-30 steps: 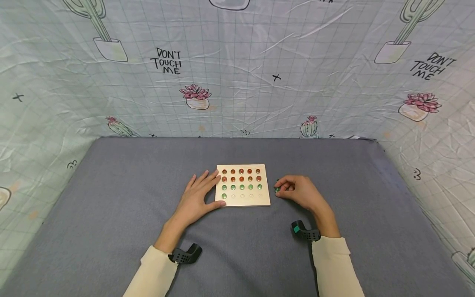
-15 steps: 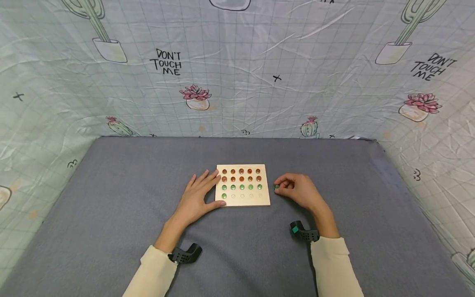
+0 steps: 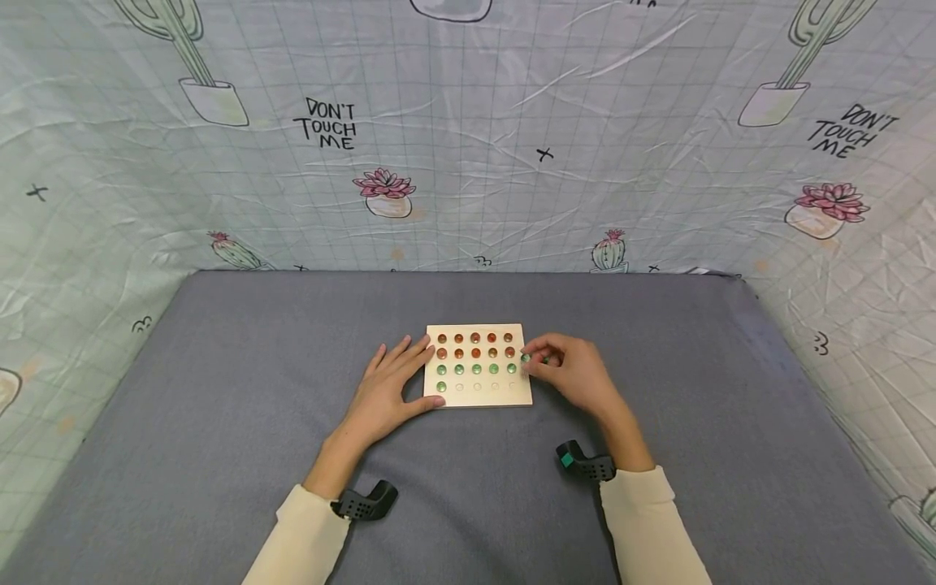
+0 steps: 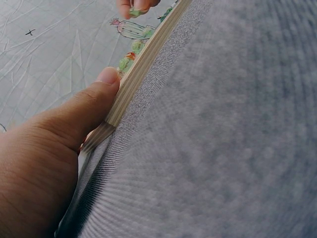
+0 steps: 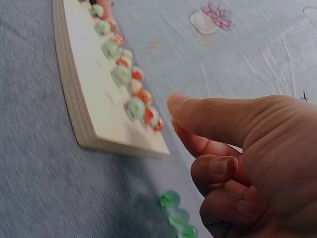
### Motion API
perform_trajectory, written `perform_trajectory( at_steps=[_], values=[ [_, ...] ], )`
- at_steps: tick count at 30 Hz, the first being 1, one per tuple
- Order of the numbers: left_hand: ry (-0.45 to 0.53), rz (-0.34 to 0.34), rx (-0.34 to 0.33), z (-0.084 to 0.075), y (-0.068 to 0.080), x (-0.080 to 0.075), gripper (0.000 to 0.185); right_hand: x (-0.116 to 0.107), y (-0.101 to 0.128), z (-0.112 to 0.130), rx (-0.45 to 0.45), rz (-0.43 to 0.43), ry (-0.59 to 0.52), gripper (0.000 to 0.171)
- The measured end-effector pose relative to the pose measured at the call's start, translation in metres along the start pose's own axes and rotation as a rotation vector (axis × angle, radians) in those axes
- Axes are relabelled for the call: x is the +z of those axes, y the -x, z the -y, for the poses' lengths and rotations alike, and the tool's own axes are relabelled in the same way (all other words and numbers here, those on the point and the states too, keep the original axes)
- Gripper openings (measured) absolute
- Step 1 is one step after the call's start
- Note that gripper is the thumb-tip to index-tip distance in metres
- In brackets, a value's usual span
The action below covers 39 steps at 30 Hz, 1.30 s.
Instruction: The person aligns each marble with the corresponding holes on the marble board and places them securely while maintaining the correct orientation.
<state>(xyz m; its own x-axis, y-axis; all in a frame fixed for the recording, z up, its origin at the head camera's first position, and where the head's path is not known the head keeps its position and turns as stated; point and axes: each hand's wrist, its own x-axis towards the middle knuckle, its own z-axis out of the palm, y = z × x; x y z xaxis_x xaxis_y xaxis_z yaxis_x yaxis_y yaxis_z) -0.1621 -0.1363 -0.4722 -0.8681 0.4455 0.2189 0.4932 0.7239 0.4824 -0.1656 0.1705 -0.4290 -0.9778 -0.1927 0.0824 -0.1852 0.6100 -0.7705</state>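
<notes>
A pale wooden board [image 3: 478, 396] lies on the cloth. It bears two far rows of red-brown marbles [image 3: 476, 353], a row of green marbles [image 3: 477, 369] and one green marble at the left of the near row, beside bare round hollows. My left hand [image 3: 386, 396] is spread along the board's left side, with its thumb [image 4: 101, 87] resting on the near edge. Just over the right edge, my right hand [image 3: 574, 372] pinches a green marble [image 4: 134, 12] between thumb and index finger. In the right wrist view the thumb hides that marble.
Loose green marbles [image 5: 178, 216] lie on the grey cloth [image 3: 468, 496] to the board's right, partly under the right hand. A printed fabric backdrop [image 3: 468, 146] rises behind and at both sides. Each wrist wears a black camera band [image 3: 366, 500].
My right hand has moved left from beside the loose marbles to the board's right edge, carrying a green marble. The left hand and the board stay where they were.
</notes>
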Motion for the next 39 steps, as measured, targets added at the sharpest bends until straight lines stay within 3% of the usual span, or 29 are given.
perform_trajectory(
  at_steps=[7,20,39],
  values=[
    [-0.002,-0.003,0.000,0.000,0.000,0.000,0.081,0.010,-0.001,0.008,-0.048,-0.019,-0.042,0.014],
    [-0.010,-0.016,0.001,-0.001,0.002,0.004,0.081,0.030,0.000,0.018,-0.047,-0.010,-0.118,0.014],
    [-0.003,-0.016,-0.006,-0.002,0.003,0.005,0.080,0.057,0.002,0.031,-0.136,0.028,-0.094,0.011]
  ],
)
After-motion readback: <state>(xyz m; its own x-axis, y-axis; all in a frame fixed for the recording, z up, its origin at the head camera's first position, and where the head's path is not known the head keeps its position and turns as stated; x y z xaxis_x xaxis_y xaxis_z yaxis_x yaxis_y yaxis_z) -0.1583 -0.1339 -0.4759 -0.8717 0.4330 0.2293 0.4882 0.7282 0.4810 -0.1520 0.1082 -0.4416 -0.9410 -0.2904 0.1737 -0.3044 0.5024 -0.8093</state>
